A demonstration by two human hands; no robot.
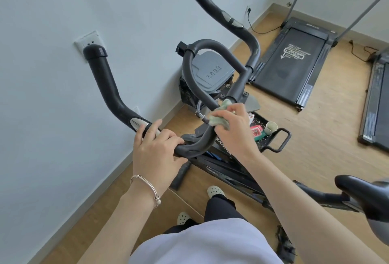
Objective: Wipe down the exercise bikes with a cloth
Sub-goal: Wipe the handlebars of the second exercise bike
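The black padded handlebar (105,82) of the exercise bike sends its two horns up and away from the person, toward the pale blue-white wall (42,74). A looped inner bar (202,42) sits between them.

The crumpled pale green cloth (216,119) lies on the near stretch of that loop. Its long axis follows the tube from lower left to upper right.

The right hand (231,125) has its fingers curled over the cloth, clamping it to the bar. The left hand (157,150) grips the handlebar just beside a silver sensor plate (137,122).

The light wood-look floor (315,148) carries a grey lidded bin (210,68), a black treadmill (294,59) and a black perforated tray (280,139). The bars look matte and scuffed — faintly dusty.
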